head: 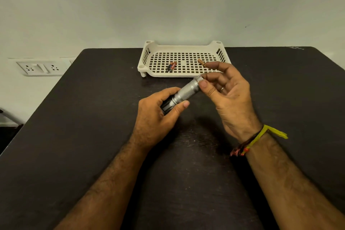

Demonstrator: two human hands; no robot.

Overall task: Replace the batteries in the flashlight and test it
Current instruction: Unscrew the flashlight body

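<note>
The left hand came in from the lower left with its forearm laid low over the dark table, its fingers and thumb curled round the black head end of the flashlight. The right hand reached in from the lower right, wrist raised and palm turned toward the left; its thumb and forefinger pinched the far end of the flashlight, while the other fingers were loosely spread above. A ring sat on one finger, and yellow and red threads were tied round that wrist.

The flashlight was held just above the table, between the two hands, slanting up and away toward the right. Its barrel was silver and knurled, its head black. Whether the tail cap was on or off could not be told, as the right fingertips covered it.

Behind the hands stood a white perforated tray by the wall. In it lay batteries at the left, and another small brownish cylinder at the right, perhaps a battery too.
</note>
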